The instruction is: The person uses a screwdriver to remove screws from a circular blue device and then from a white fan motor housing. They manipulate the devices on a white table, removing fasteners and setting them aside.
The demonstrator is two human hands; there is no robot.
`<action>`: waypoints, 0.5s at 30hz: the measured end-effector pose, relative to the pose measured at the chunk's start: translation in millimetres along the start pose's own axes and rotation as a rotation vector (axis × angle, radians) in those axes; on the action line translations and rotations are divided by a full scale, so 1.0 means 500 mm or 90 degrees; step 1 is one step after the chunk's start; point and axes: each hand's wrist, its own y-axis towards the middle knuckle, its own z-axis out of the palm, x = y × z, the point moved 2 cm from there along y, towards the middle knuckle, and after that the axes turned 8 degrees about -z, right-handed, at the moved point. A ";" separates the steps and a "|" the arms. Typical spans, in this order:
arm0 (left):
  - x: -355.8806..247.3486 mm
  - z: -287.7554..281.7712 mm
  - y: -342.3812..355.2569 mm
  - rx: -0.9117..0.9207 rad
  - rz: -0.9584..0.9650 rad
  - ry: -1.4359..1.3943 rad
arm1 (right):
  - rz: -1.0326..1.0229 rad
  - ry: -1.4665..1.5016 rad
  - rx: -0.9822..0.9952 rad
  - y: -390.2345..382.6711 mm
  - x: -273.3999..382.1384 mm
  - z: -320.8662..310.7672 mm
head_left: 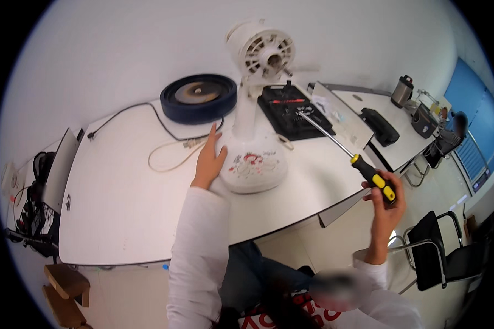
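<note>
A white electric fan stands upright on the table, its grille and blades off. Its motor head (pixel 260 49) is exposed at the top, and its rounded base (pixel 253 170) bears a red printed pattern. My left hand (pixel 208 160) rests against the left side of the base, fingers stretched and spread. In my right hand (pixel 388 205), held up beyond the table's right front edge, is a long screwdriver (pixel 374 180) with a black and yellow handle. Its metal shaft points up and left, with the tip appearing in front of the open black tool case (pixel 296 130).
Behind the fan's left side lies a round dark blue object (pixel 173 109) with a metallic disc. A black plugged cord (pixel 127 108) and a pale cord (pixel 162 169) cross the white table (pixel 121 214). Right are a black case (pixel 380 127), a steel flask (pixel 402 91), a chair (pixel 428 252) and a seated person.
</note>
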 end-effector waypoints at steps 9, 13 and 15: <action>-0.010 -0.006 -0.009 0.040 -0.021 0.044 | -0.264 -0.019 -0.056 0.017 0.000 0.136; -0.010 -0.009 -0.007 0.038 -0.015 0.055 | -0.294 -0.032 -0.066 0.027 -0.019 0.161; -0.009 -0.012 -0.006 0.034 -0.012 0.057 | -0.302 -0.011 -0.072 0.035 -0.023 0.175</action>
